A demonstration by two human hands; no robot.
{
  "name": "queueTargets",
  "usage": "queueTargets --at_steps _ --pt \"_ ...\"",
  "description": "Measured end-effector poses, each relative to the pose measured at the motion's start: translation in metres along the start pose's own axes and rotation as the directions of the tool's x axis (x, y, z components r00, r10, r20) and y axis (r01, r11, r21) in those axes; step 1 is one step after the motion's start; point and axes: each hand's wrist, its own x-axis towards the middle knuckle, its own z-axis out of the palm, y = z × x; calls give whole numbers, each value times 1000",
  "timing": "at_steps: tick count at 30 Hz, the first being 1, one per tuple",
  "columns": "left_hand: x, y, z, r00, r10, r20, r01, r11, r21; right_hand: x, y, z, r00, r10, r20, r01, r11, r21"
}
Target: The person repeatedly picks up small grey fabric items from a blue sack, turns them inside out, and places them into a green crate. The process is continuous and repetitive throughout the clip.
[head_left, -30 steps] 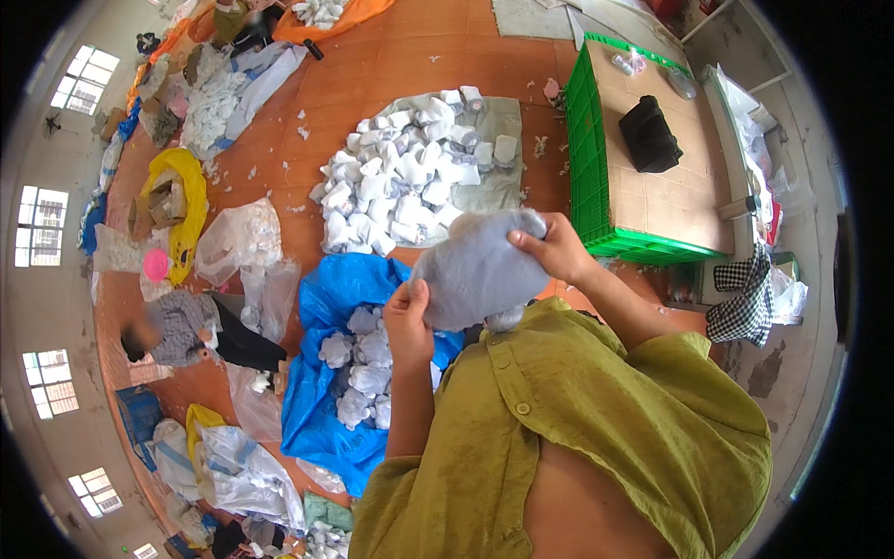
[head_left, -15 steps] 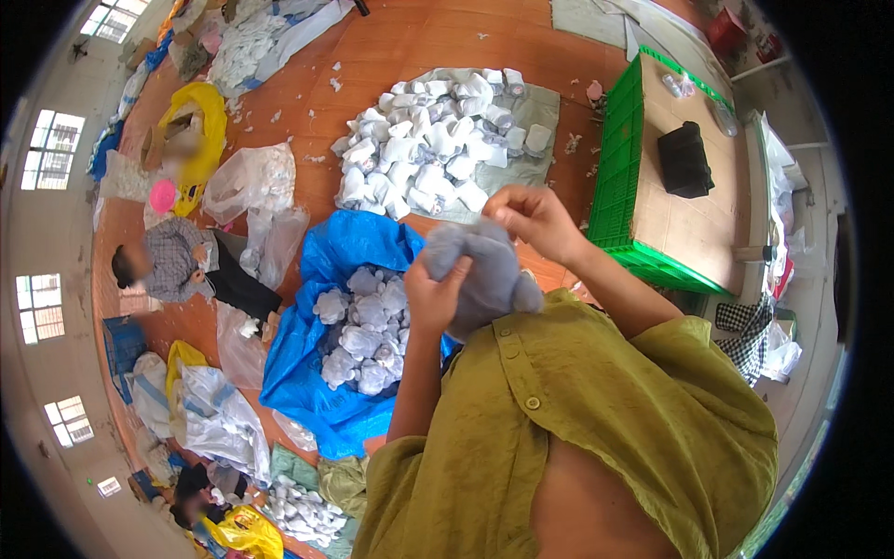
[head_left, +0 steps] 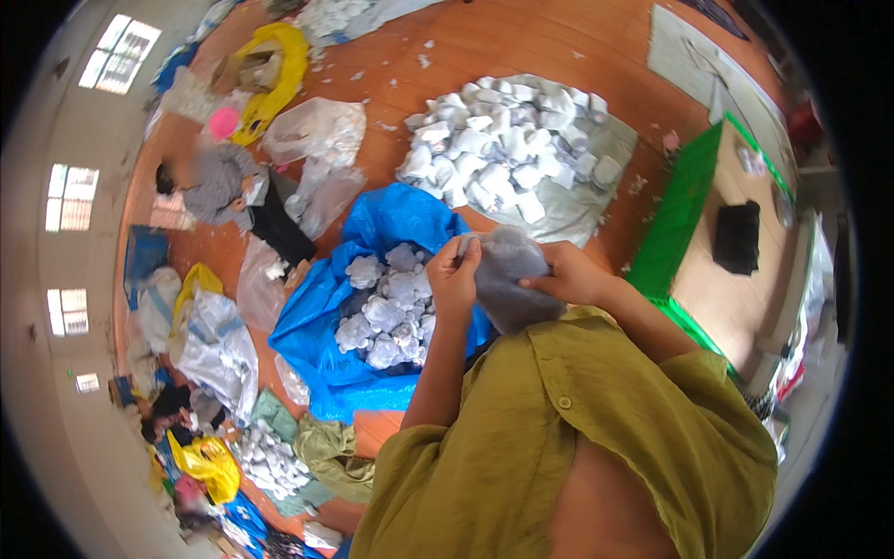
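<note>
A grey plush piece, soft and rounded like part of a stuffed toy, is held in front of my body between both hands. My left hand pinches its upper left edge with thumb and fingers. My right hand grips its right side, thumb lying on the fur. Just left of my left forearm, a blue tarp sack lies open with several grey-white plush pieces inside. Beyond my hands, a heap of white and grey stuffed pieces covers a pale sheet.
At right stands a green crate with a cardboard top carrying a black box. A person sits on the floor at left, near clear plastic bags. White sacks and a smaller plush pile lie lower left.
My right hand has come down from above the plush piece and now grips its right side. The plush piece has been turned, and the whole view has shifted.
</note>
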Motion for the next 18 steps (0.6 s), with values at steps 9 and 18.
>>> queueTargets --at_steps 9,18 --pt "0 7 -25 994 -104 -14 97 962 -254 16 -19 -17 972 -153 -181 164 985 48" --pt "-43 -47 -57 915 -393 -89 403 898 178 33 6 -14 987 129 -101 -94 951 294"
